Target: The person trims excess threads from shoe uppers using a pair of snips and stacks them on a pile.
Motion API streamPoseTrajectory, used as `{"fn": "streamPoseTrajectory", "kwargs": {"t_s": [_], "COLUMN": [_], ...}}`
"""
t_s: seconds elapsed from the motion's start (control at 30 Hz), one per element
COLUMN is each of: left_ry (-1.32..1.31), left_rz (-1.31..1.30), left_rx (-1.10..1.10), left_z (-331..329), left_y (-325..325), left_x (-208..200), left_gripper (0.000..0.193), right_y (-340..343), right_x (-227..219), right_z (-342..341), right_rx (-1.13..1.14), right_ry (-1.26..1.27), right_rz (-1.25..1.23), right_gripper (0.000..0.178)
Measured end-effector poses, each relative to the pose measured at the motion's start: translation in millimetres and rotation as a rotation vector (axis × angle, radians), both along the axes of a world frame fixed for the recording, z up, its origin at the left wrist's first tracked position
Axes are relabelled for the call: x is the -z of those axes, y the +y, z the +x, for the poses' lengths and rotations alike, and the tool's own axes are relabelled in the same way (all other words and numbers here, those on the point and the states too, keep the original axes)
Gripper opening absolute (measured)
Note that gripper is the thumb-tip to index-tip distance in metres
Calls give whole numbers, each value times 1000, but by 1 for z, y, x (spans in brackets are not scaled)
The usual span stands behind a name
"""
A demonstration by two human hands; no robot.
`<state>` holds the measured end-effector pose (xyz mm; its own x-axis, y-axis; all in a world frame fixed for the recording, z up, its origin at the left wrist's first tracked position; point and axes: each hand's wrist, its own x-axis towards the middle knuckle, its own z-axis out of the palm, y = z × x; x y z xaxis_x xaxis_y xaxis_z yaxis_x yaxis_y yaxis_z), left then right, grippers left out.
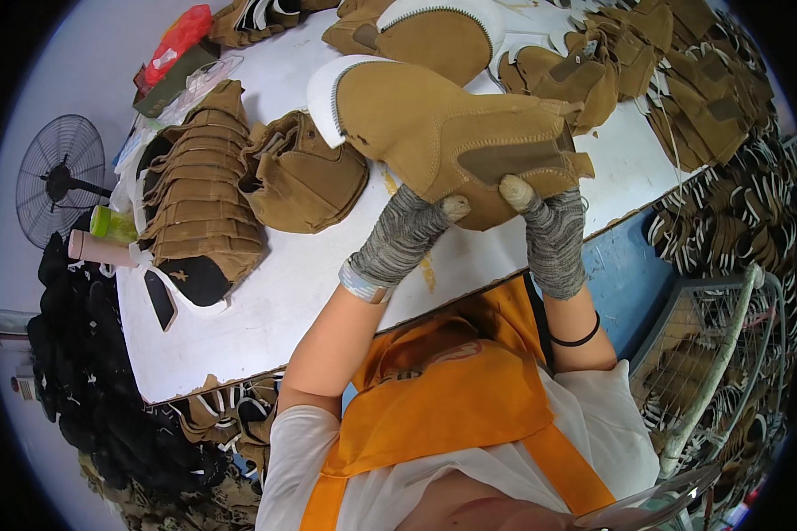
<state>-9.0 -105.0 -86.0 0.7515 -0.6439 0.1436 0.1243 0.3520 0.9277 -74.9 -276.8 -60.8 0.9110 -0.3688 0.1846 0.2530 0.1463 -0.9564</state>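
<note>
Tan upper (pixel 416 119), in left grip (pixel 405 226), right grip (pixel 553 232) (both partly hidden behind)

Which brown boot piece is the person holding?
The front white-edged upper, between the left hand and right hand; others, like the white-edged one behind, are untouched.

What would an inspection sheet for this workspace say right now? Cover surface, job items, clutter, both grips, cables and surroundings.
Surface: white table, with yellowish marks.
Job's things: brown shoe upper, white along its toe end, held raised over the table.
Clutter: row of brown pieces, red bag and pink cylinder, all at left.
Left grip: gloved, holding the upper's near edge.
Right grip: gloved, thumb on the upper.
Cables: nothing seen that is clearly one.
Surroundings: fan left; wire cart right.
</note>
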Motion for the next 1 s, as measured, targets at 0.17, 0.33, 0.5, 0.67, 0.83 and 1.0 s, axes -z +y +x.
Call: {"fn": "streamPoseTrajectory", "kwargs": {"t_s": [0.17, 0.33, 0.5, 0.67, 0.83, 1.0], "left_ry": [-165, 420, 597, 638, 638, 502], "left_rz": [65, -499, -554, -494, -505, -489], "left_rx": [-89, -67, 43, 89, 79, -42], "left_z": [10, 14, 14, 7, 10, 17], "left_y": [-2, -4, 5, 7, 8, 6], "left_x": [12, 1, -4, -11, -6, 9], "left_gripper": [67, 92, 99, 106, 109, 112], "right_y": [4, 13, 27, 35, 35, 35], "right_x": [8, 20, 3, 6, 14, 26], "right_z": [-1, -5, -6, 1, -2, -7], "right_rx": [174, 126, 164, 417, 431, 366], "right_ry": [-214, -134, -696, -692, -718, -636], "right_rz": [-266, -250, -1050, -1077, -1188, -995], "right_gripper": [59, 45, 42, 36, 45, 47]}}
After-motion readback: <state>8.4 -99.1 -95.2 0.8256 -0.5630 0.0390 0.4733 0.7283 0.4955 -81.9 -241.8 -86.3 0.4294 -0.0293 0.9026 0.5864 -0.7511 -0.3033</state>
